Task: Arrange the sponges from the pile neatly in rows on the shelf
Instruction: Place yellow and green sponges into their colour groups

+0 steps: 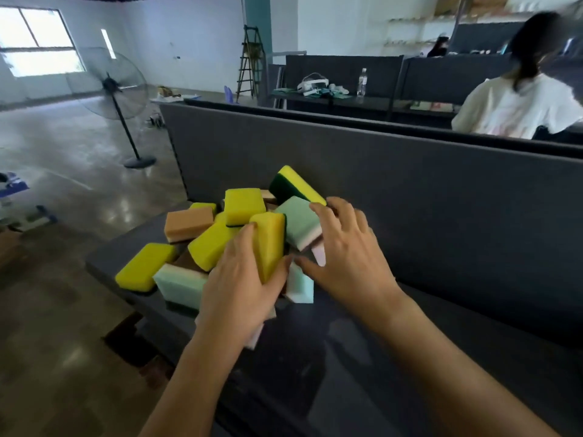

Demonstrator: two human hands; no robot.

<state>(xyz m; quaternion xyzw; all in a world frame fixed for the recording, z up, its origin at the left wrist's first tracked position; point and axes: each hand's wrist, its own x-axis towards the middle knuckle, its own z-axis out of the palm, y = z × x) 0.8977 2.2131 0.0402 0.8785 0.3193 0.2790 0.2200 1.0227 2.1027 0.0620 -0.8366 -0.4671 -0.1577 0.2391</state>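
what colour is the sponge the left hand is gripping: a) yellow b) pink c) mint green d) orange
a: the left hand curls its fingers and thumb round the yellow sponge standing on edge in the pile, while the right hand lies spread over the mint green sponge.

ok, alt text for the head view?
The left hand grips an upright yellow sponge atop a jumbled pile of yellow, mint-green and orange sponges on a dark shelf, while the right hand rests spread fingers on a mint-green sponge beside it. A dark partition stands behind; a floor fan and a person in white are beyond.
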